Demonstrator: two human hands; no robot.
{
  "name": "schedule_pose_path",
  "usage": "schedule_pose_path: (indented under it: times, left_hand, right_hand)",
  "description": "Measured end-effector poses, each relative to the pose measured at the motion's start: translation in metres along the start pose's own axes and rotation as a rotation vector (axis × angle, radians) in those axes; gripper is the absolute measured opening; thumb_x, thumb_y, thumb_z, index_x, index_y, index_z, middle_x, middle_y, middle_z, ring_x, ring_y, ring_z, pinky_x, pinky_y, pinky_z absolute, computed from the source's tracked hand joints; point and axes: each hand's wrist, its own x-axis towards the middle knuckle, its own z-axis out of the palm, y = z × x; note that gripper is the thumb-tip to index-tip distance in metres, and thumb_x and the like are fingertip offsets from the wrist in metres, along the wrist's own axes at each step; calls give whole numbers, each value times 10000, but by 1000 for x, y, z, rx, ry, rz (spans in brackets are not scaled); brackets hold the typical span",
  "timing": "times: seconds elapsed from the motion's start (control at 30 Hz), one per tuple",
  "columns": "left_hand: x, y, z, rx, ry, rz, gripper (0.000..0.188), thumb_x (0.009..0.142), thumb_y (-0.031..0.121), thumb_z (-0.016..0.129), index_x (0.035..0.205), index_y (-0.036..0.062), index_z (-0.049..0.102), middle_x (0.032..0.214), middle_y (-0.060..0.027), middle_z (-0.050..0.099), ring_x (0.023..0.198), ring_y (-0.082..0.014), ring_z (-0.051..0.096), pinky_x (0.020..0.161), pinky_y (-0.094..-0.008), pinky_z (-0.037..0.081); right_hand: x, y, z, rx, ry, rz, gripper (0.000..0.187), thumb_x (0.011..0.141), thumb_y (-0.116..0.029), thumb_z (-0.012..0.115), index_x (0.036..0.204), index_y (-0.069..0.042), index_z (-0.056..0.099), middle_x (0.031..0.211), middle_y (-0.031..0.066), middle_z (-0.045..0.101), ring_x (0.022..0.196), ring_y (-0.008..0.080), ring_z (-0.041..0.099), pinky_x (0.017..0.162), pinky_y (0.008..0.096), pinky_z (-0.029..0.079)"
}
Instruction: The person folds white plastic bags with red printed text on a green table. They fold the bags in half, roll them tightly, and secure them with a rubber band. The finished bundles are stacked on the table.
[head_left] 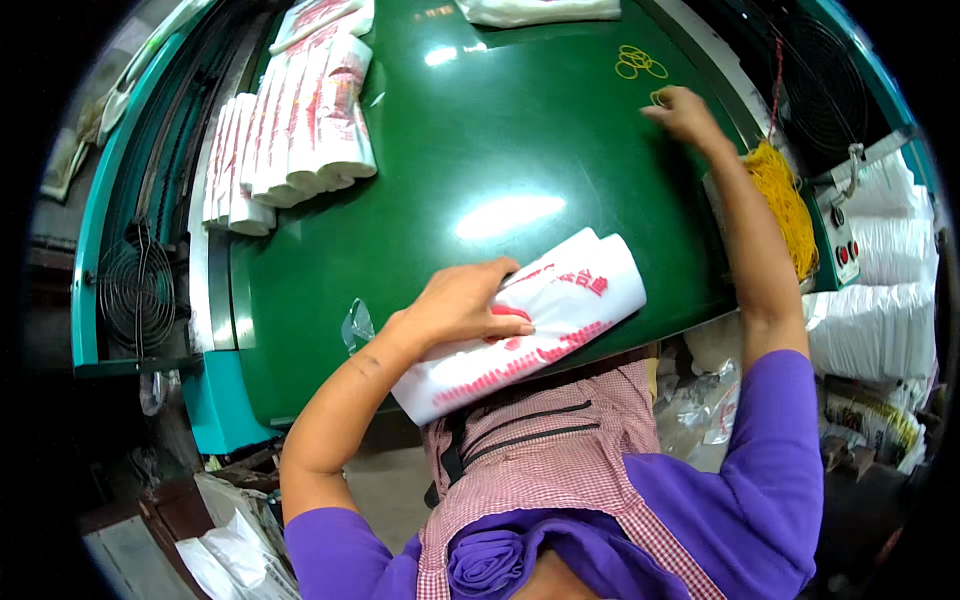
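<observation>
A rolled bundle of white plastic bags (590, 285) with red print lies slantwise at the near edge of the green table (400, 215). My left hand (455, 305) grips it from above, thumb and fingers pressed around its left half. Farther off, at the right of the tabletop, my right hand (688, 115) has its fingers drawn together at a yellow rubber band (656, 98). Several loose yellow rubber bands (640, 63) lie just beyond that hand, apart from it.
Several rolled bag bundles (300, 140) are lined up at the far left. Another white bundle (540, 10) lies at the far edge. Right of the table hang many yellow rubber bands (782, 205) beside a control box (843, 250) with red buttons. White bag stacks (870, 330) stand beyond.
</observation>
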Motion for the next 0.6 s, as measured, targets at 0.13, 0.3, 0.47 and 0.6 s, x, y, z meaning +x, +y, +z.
schedule_pose_path:
  times: [0.13,0.3,0.47,0.6]
  left_hand:
    - [-23,-4,36,-160,233,183,461,775,362,711,1023,8,551,928,-185,637,847,-382,621,761,-446,478]
    - [-78,-10,47,-687,383,-31,371,812,214,722,1076,2,570,961,-107,651,828,-194,630,754,-315,495]
    - [-53,-18,36,-1473,704,154,356,892,155,657,1192,21,520,1102,-60,616,995,-125,581,900,-279,467]
    - [-30,-9,23,-1750,618,427,386,895,109,639,1248,42,498,1186,-85,605,1055,-158,596,919,-318,497]
  right_hand:
    - [30,86,48,-9,66,537,509,790,-385,740,1065,32,645,1166,210,621,1043,371,613,846,444,493]
    - [17,32,34,415,214,358,357,785,-291,738,960,14,679,1041,173,661,911,263,644,769,379,508]
    - [-96,-162,40,696,-84,-527,206,798,-48,651,1001,-17,648,898,112,661,873,210,638,794,334,510]
    - [-164,-218,13,1063,-101,-498,174,836,-24,597,1009,-17,622,971,128,669,869,210,639,740,345,515]
